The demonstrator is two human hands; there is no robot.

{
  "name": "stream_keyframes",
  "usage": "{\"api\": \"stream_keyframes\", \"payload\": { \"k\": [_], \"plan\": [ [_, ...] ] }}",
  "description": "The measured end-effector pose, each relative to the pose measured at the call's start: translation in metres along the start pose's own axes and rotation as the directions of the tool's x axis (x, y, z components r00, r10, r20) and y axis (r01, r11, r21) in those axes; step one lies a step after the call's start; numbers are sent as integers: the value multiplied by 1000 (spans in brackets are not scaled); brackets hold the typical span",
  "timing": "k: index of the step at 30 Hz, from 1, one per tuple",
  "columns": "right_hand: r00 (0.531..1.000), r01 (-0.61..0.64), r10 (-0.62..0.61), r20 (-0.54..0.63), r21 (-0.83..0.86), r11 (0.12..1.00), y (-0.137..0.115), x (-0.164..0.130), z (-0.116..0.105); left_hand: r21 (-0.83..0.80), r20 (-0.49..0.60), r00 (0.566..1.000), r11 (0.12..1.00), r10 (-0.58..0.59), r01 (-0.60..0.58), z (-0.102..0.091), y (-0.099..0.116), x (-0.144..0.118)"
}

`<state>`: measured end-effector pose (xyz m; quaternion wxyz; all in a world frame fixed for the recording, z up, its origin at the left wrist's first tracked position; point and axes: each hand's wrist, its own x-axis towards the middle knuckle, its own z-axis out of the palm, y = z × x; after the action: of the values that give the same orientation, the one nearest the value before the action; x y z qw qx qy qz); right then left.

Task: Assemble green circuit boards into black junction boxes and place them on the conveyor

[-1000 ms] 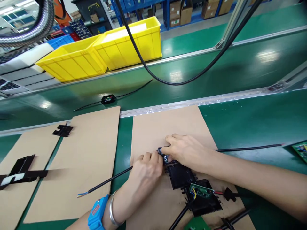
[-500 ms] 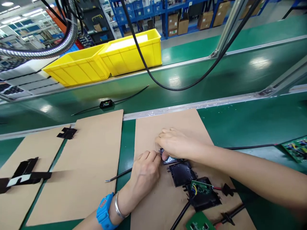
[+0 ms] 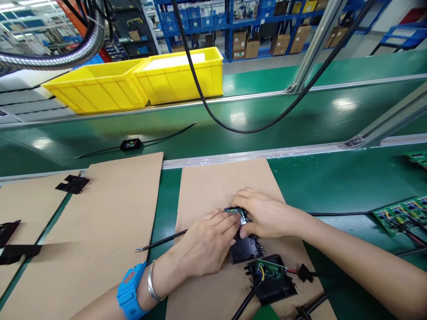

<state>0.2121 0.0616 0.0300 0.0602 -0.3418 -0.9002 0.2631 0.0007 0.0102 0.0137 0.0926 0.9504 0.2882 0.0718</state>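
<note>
A small green circuit board (image 3: 240, 214) in a black housing sits between my hands on the cardboard. My left hand (image 3: 208, 242) lies over its left side, fingers together and bent onto it, the thumb hidden. From the right, my right hand (image 3: 267, 214) grips the board's edge between thumb and fingers. A black cable (image 3: 162, 242) with a bare end comes out from under my left hand. Just below the hands is a black plastic cover (image 3: 246, 251), partly covered by fingers. Nearer me, an open black case (image 3: 278, 289) holds another green board (image 3: 271, 270) with wires attached.
More cardboard sheets (image 3: 113, 222) lie to the left, with black taped pieces (image 3: 73, 184) on them. Wired boards (image 3: 400, 215) lie at the right. Beyond the metal rail are a small black box with leads (image 3: 130, 144) and yellow bins (image 3: 182, 78). A black cable (image 3: 247, 131) hangs in front.
My left hand has unfolded and moved right over the circuit board. My right hand has shifted to the board's right side, thumb below. The view has turned slightly right.
</note>
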Motion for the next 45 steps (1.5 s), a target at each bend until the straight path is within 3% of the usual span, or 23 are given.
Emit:
{"api": "stream_keyframes", "payload": {
  "k": [8, 13, 17, 19, 24, 32, 35, 40, 45],
  "plan": [
    [999, -41, 42, 31, -45, 998, -6, 7, -3, -87, 31, 999, 996, 33, -31, -7, -11, 4],
    [1000, 1, -1, 3, 82, 997, 5, -9, -9, -105, -6, 1000, 994, 11, -11, -4, -10, 1],
    [978, -190, 197, -61, 113, 975, 17, -36, -12, -104, -31, 1000, 995, -3, 0, 3, -7, -3],
    [971, -222, 228, -75, 79, 972, 18, -43, -10, -105, -35, 999, 994, -9, 5, 4, -7, -3],
    [986, -50, 62, -156, 79, 996, 10, -32, 3, -113, -40, 999, 994, -14, 10, 2, -6, -2],
    [996, 53, -60, -69, -108, 993, 18, -25, 5, -16, -27, 999, 999, 41, -41, 5, -7, -1],
    [998, 49, -55, -30, -191, 980, 14, -21, 3, 31, -26, 996, 996, 87, -86, 4, -8, 0],
    [999, -23, 36, 39, -291, 957, 1, -8, -1, -42, 4, 1000, 999, 31, -31, -2, -6, 5],
    [996, -80, 88, 11, -299, 951, 2, -15, 1, -58, 8, 1000, 998, 14, -14, -2, -6, 5]
  ]
}}
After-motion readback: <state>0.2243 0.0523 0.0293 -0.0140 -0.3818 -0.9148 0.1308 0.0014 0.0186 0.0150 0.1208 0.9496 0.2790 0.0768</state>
